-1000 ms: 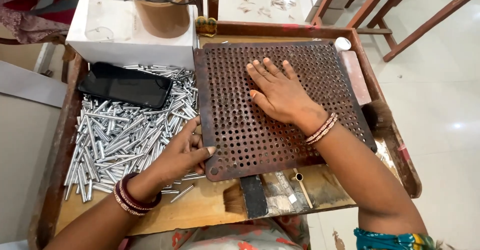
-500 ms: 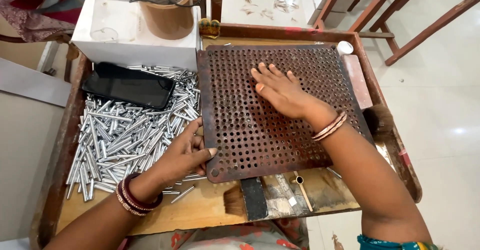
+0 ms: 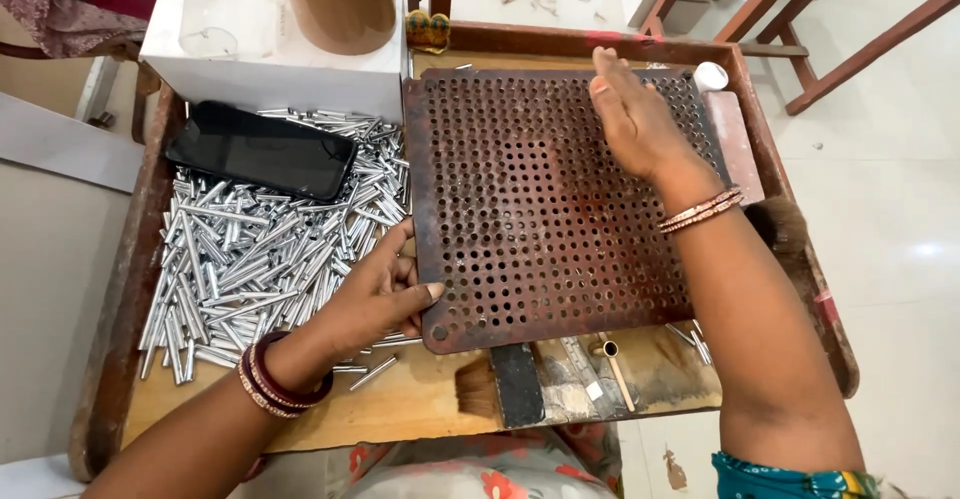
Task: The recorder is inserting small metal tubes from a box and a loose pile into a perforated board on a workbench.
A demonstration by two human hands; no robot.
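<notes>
Perforated metal plate [image 3: 545, 199], rusty brown, lies flat in wooden tray [image 3: 130, 289]. Left hand [image 3: 375, 294] pinches its lower left edge, thumb on top, fingers underneath. Right hand [image 3: 635, 114] rests flat and open-fingered on the upper right area, grasping nothing. Heap of silver metal tubes [image 3: 250, 249] just left of plate, black phone [image 3: 260, 149] lying on them
</notes>
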